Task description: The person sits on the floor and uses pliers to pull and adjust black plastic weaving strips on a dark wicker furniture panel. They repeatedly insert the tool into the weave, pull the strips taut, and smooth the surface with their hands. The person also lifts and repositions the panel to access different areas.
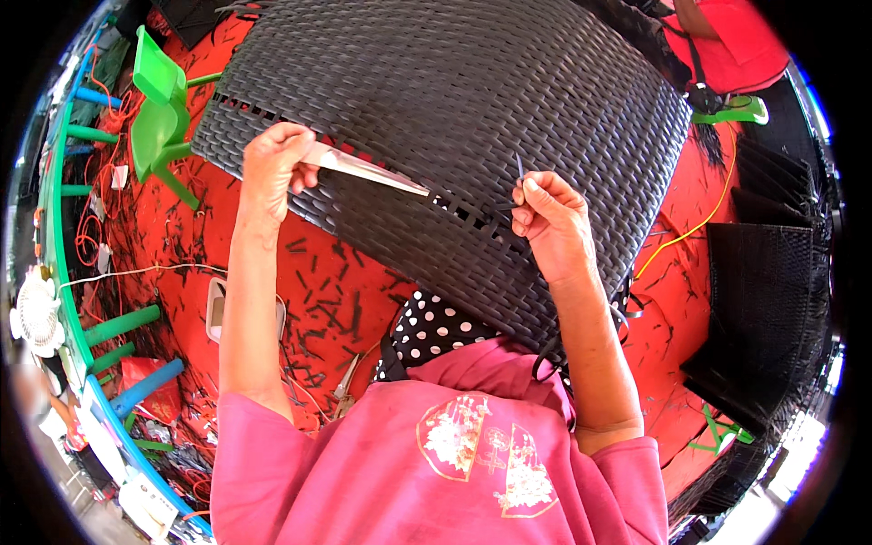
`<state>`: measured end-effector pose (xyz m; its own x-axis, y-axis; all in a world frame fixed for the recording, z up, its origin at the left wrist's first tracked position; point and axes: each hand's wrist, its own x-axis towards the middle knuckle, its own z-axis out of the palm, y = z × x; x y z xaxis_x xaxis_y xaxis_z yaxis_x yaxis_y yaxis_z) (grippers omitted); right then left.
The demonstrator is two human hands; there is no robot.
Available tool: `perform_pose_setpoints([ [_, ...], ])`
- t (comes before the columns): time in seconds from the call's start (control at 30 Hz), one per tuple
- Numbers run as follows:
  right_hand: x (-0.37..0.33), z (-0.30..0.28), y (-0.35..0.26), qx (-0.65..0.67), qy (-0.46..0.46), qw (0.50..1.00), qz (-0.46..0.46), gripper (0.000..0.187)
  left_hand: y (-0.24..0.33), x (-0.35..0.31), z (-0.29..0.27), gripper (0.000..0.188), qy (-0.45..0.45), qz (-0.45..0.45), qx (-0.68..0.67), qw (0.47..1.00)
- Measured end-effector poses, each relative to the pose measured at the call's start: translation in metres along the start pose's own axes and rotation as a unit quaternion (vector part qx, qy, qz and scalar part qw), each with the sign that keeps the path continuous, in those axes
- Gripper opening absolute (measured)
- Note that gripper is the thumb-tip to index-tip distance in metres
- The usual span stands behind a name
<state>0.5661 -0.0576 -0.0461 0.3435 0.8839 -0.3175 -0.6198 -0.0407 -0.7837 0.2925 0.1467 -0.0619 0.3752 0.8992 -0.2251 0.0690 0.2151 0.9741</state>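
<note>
A large black woven panel (427, 100), made of flat plastic-like strips, spreads before me. Across its weave runs a row of gaps (463, 213) with red and white showing through. My left hand (277, 163), closed, grips a pale, tapered, pointed tool (372, 170). Its tip lies over the row of gaps; whether it touches the weave I cannot tell. Over the right part of the panel, my right hand (549, 213) pinches a thin dark strip (520, 165) between thumb and fingers. One end of the strip sticks up; the rest is hidden by the fingers.
Dark strip scraps (336, 291) litter the red floor (309, 263). A green plastic chair (162, 113) stands at the left. Black woven pieces (758, 300) lean at the right, near a yellow cord (686, 238). A person in red (731, 45) is at the far right.
</note>
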Motion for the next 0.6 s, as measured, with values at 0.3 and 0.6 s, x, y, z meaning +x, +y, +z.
perform_pose_setpoints([
  [0.3, -0.026, -0.008, -0.002, 0.007, 0.013, 1.000, -0.028, 0.008, 0.034, -0.053, 0.019, 0.013, 0.085, 0.157, 0.052, 0.983],
  [0.6, -0.032, -0.008, 0.007, -0.058, 0.026, 0.997, -0.054, 0.007, 0.037, -0.058, 0.038, 0.009, 0.070, 0.173, 0.075, 0.980],
])
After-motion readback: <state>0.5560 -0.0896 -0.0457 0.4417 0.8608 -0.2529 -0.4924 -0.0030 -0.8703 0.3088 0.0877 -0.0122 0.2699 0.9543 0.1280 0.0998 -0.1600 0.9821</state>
